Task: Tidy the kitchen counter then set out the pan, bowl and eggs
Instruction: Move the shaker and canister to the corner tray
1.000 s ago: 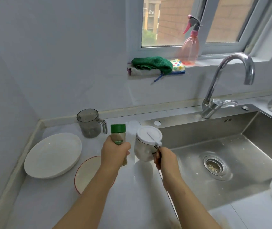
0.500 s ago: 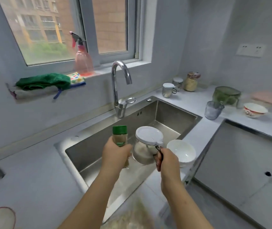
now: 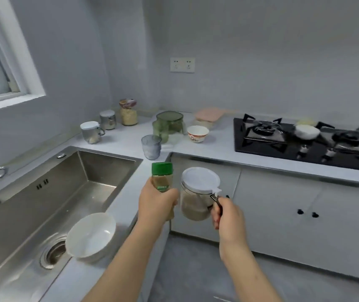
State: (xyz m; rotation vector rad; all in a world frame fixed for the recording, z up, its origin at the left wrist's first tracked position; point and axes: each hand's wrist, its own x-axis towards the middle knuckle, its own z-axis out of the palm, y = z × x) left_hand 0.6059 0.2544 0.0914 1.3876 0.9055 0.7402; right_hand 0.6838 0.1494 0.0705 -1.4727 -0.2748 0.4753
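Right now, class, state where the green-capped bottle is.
In the head view, the green-capped bottle is gripped in the left hand mid-frame, just left of the white-lidded jar the right hand holds by its handle.

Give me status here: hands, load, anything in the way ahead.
Left hand grips green-capped spice jar. Right hand holds white-lidded canister by its handle, both airborne. Corner counter ahead crowded: glass tumbler, patterned bowl, green container.

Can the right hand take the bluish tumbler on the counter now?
Probably not: the right hand grips the white-lidded jar by its handle, though the path to the tumbler looks free.
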